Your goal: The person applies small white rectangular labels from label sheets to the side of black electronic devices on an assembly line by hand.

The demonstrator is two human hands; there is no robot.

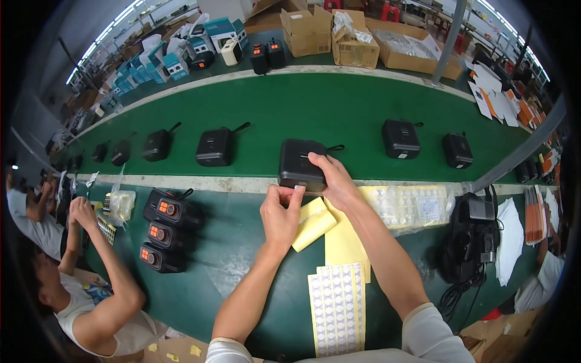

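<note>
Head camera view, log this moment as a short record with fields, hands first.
Right hand: gripping the black boxy device
Left hand: fingertips at the device's near lower edge; whether they pinch anything is unclear
Below the hands: label sheet, overlapping a plain yellow sheet
Left on table: three black units with orange squares
Far side: green strip bearing more black devices
</note>
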